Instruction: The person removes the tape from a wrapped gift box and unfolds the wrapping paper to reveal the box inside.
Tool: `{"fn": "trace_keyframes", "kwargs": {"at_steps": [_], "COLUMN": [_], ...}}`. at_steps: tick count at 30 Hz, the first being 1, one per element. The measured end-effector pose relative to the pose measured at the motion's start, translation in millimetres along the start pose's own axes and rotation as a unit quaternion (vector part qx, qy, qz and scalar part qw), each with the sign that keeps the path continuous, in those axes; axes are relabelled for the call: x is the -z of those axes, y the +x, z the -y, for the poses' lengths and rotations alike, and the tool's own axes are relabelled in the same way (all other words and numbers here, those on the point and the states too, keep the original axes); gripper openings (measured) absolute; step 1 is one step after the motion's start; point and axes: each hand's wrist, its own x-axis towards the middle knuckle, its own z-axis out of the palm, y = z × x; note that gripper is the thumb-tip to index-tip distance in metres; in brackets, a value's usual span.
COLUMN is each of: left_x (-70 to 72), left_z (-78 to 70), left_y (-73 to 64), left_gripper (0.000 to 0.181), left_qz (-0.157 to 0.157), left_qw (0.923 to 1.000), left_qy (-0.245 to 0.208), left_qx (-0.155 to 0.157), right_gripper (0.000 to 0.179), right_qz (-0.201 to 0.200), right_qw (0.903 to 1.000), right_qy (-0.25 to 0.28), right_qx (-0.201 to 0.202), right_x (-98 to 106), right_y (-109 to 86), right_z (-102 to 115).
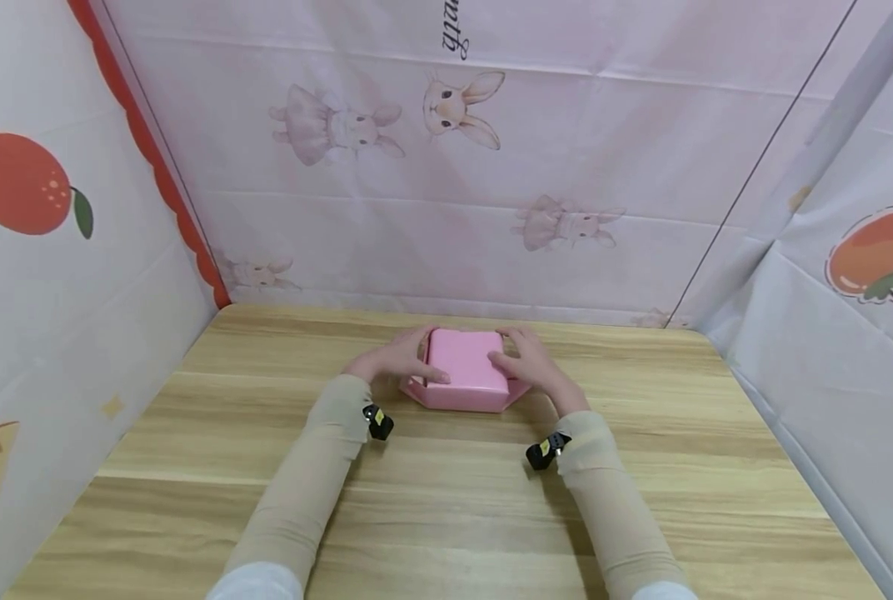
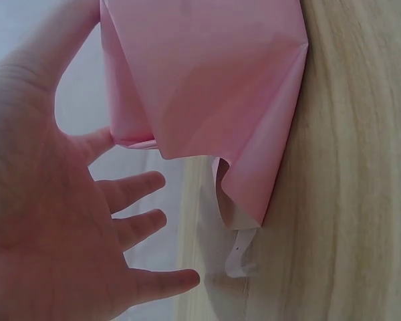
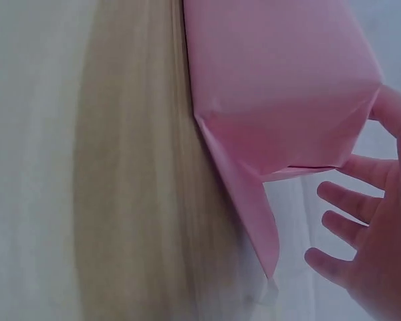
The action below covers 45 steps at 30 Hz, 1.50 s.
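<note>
A box wrapped in pink paper (image 1: 467, 360) sits on the wooden table, its top smooth and its two end flaps unfolded outward. My left hand (image 1: 400, 357) grips its left end, with the thumb on the top and the index finger at the far corner. At the right end, my right hand (image 1: 527, 360) holds it likewise between thumb and index finger; the other fingers are spread off the paper. In the left wrist view a pale, clear-looking strip (image 2: 237, 257) hangs from the tip of the left flap (image 2: 267, 167). The right flap (image 3: 244, 200) ends in a similar strip (image 3: 271, 293).
The wood-grain table (image 1: 454, 508) stretches in front of the box and to both sides. A pink rabbit-print sheet (image 1: 416, 233) stands behind it, and white fruit-print sheets border the left (image 1: 57, 317) and right (image 1: 814, 350). Small black cameras are strapped to both wrists.
</note>
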Motion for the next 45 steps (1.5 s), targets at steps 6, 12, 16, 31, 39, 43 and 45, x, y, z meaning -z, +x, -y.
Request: {"fn": "trace_keyframes", "kwargs": {"at_steps": [6,12,16,31,39,43,45], "left_x": [-0.5,0.1,-0.4,1.2,4.3,4.6,4.2], "left_z": [0.7,0.2,1.0,-1.1,-7.8,-12.3,-15.1], "left_y": [1.4,2.1,3.1,6.4,4.3,0.2,-2.3], "left_gripper": [0.112,0.112,0.114,0.116,0.116,0.120,0.121], "left_qz": [0.005,0.011,0.012,-0.002,-0.014,-0.032,-0.044], "left_qw": [0.9992,0.9973,0.9972,0.9988,0.9992,0.9993,0.9989], "left_qy": [-0.040,-0.072,-0.072,-0.049,-0.032,-0.003,0.010], "left_qx": [0.010,0.010,0.014,-0.006,-0.018,-0.018,-0.015], "right_gripper": [0.062,0.060,0.061,0.056,0.054,0.051,0.050], "right_qz": [0.005,-0.003,-0.012,-0.060,-0.077,-0.084,-0.089], "right_qw": [0.9989,0.9968,0.9956,0.9920,0.9909,0.9898,0.9891], "right_qy": [0.045,0.080,0.093,0.081,0.055,0.037,0.027], "right_qx": [-0.010,-0.004,0.000,0.075,0.096,0.109,0.114], "right_x": [0,-1,-2,-6,-3,-2,-1], "right_y": [2.3,2.9,2.9,2.1,0.4,-1.4,-3.2], "right_z": [-2,-2,-1,1,5,7,9]}}
